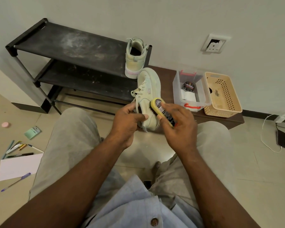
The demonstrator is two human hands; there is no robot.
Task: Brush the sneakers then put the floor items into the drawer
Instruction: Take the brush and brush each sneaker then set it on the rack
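Blue shirt (pixel 135 203); left hand (pixel 128 120) round sneaker (pixel 148 89), toe wallward; right hand (pixel 179 129) round brush (pixel 159 105).

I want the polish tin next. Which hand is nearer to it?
Right. The right hand, holding the brush, is just below-left of the tin in view; the left hand, gripping the sneaker, lies farther left.

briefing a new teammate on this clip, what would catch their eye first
First the pale green sneaker at centre, gripped by the left hand while the right hand holds a yellow-edged brush against its side. Next its mate on the top shelf of the black rack behind, heel toward the camera. Then pens and white paper scattered on the floor at far left.
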